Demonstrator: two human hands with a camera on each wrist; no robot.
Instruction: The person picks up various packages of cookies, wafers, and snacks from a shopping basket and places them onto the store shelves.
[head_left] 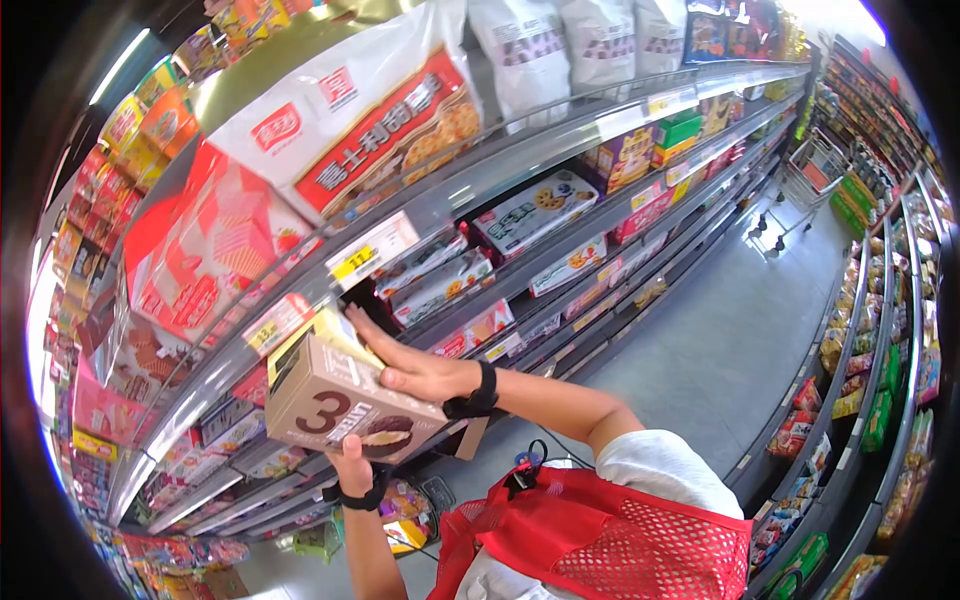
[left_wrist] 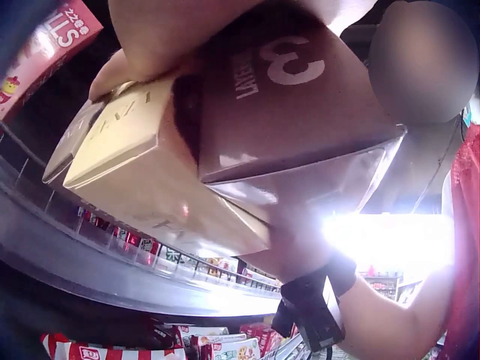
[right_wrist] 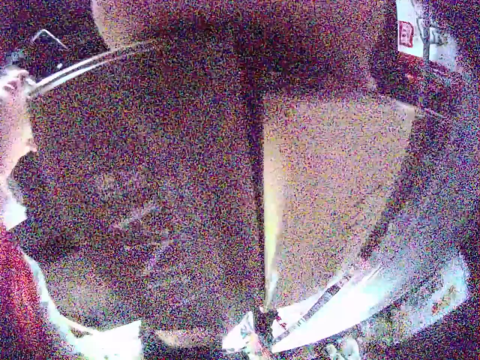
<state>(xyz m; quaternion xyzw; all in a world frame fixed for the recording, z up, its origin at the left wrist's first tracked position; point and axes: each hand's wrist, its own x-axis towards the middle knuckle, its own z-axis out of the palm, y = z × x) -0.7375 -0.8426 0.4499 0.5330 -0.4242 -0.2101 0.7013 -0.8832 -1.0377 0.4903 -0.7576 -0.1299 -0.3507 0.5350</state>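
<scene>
A brown carton (head_left: 345,405) marked with a large 3 and a picture of a biscuit is held between both hands at the shelf front. A pale yellow box (head_left: 343,333) stands right behind it, and in the left wrist view a greyish box (left_wrist: 71,142) shows beyond. My left hand (head_left: 353,468) holds the brown carton from below, thumb up against its face and its other fingers hidden in the head view. Straight fingers of my right hand (head_left: 420,372) press along the boxes' right side. The right wrist view is very grainy.
Shelf tiers with price tags (head_left: 372,252) run along the left, holding large snack bags (head_left: 340,130) and biscuit boxes (head_left: 535,210). A shopping cart (head_left: 815,165) stands farther down the aisle floor (head_left: 700,310). Packed shelves (head_left: 880,330) line the right.
</scene>
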